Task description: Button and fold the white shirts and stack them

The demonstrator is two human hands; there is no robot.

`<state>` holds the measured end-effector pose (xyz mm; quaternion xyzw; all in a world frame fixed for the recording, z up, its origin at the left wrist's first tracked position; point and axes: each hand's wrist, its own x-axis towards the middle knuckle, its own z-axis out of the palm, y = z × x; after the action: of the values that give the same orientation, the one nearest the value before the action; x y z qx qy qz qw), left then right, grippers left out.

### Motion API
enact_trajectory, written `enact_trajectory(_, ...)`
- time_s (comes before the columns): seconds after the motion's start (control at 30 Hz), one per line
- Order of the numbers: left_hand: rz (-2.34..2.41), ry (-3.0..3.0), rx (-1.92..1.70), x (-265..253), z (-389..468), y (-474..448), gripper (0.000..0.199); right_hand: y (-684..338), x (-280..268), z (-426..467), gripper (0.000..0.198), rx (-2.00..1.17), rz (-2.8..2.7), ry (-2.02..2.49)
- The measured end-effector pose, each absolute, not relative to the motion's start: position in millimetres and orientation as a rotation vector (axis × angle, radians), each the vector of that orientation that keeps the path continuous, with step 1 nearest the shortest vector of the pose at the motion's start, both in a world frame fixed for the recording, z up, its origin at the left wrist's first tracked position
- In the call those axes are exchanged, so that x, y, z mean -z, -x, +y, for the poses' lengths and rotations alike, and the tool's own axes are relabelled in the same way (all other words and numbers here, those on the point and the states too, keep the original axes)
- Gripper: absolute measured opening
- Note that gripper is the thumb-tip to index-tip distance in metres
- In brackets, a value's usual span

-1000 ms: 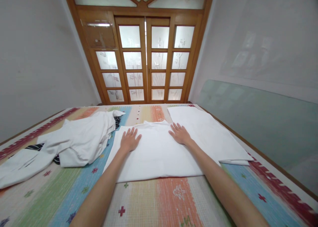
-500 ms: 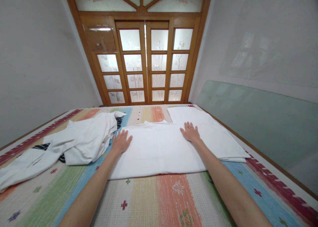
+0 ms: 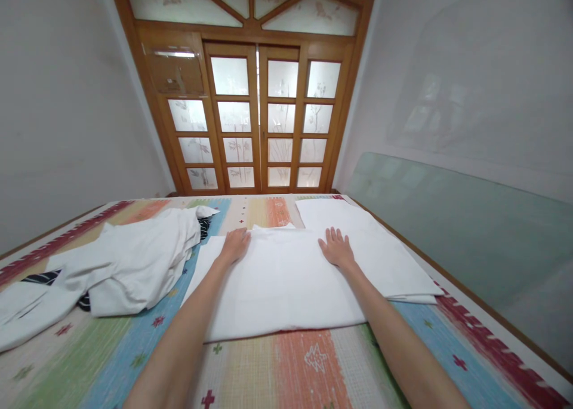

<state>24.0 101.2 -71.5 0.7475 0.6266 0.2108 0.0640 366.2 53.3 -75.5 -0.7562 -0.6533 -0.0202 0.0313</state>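
folded white cloth [image 3: 286, 289] flat on multicolour striped bedspread [image 3: 250, 373], ctr. r hand [image 3: 336, 248] palm down on its far r part, fingers spread. l hand [image 3: 236, 245] at far edge, l of ctr, fingers close tog; can't tell if pinching. 2nd folded white cloth [image 3: 389, 254] adjoining on r. rumpled white garment [image 3: 143, 260] w/ blk striped bits to l, apart.

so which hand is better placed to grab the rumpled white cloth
Probably the left hand: it is nearer the rumpled white cloth, while the right hand lies farther across the flat white cloth.
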Motion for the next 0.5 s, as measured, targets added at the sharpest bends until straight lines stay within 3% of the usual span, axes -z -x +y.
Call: enact_trajectory(0.5,1.629,-2.073,-1.072,86,137,-35,0.022,-365,78,54,0.065,0.119,-1.996,2.336)
